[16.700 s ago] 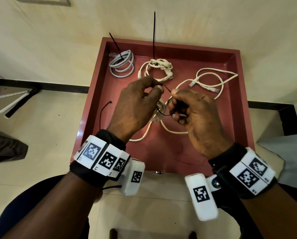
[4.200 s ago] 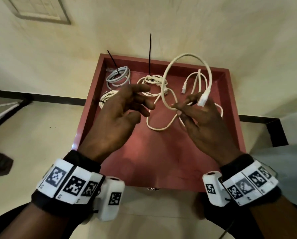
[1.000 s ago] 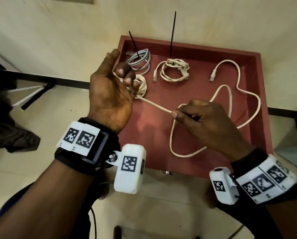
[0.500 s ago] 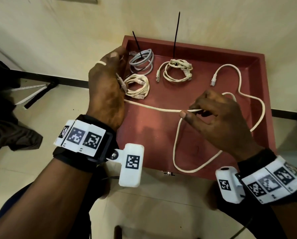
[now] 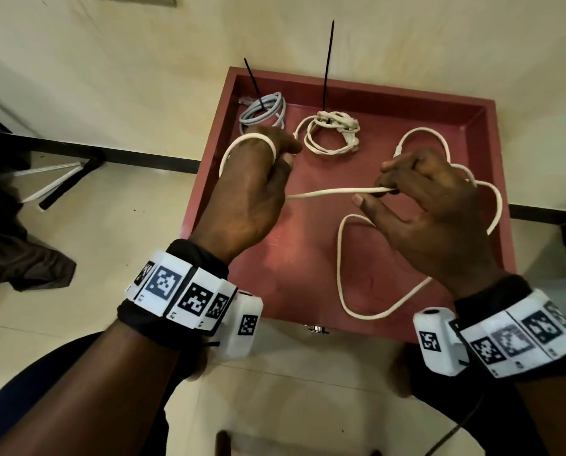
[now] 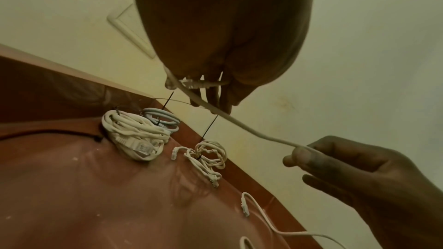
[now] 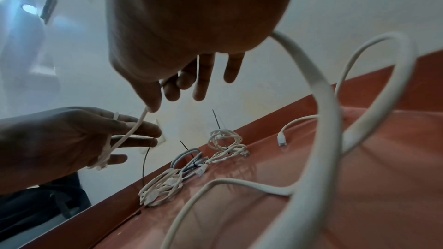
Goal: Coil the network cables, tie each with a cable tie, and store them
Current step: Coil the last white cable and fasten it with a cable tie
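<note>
Looping over the back of the left hand (image 5: 245, 199), the loose white cable (image 5: 340, 191) runs straight across to the right hand (image 5: 436, 218) at about 3 o'clock from it. The left grip looks loosely spread, fingers nearly straight in the right wrist view, with the cable wound round them and its plug end tucked against the palm. The right grip pinches the cable between thumb and forefinger, the other fingers fanned out. Past that pinch the cable drops in slack curves onto the red tray (image 5: 390, 97), sweeping toward 5 o'clock and back up to a free plug (image 6: 244, 204) near 1 o'clock.

Three tied bundles lie at the tray's far side: a grey coil (image 5: 263, 110) at 11 o'clock, a white coil (image 5: 332, 134) at 12 o'clock, each with a black cable tie (image 5: 328, 60) standing up, and another white coil (image 6: 134, 135) just beside the grey one, hidden under the left hand in the head view.
</note>
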